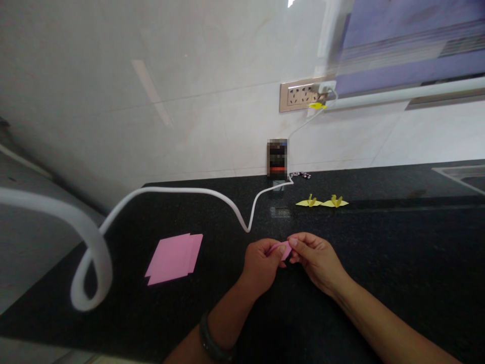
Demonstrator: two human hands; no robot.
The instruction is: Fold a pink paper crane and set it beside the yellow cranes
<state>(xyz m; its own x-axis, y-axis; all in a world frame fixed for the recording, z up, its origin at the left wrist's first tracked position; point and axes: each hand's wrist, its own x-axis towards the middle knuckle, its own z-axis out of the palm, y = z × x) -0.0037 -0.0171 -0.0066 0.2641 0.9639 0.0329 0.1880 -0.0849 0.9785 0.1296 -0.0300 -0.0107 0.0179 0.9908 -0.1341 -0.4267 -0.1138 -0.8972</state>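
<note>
A small folded piece of pink paper (283,249) is pinched between both my hands above the black counter (379,253). My left hand (262,264) grips its left side with curled fingers, and a dark band sits on that wrist. My right hand (315,257) pinches its right side with thumb and fingertips. Most of the paper is hidden by my fingers.
A stack of flat pink paper sheets (173,258) lies to the left. Two yellow folded paper cranes (322,202) sit further back. A white cable (182,194) loops across the counter to a phone (277,157) leaning on the wall below a socket strip (303,94). A sink edge (462,174) is far right.
</note>
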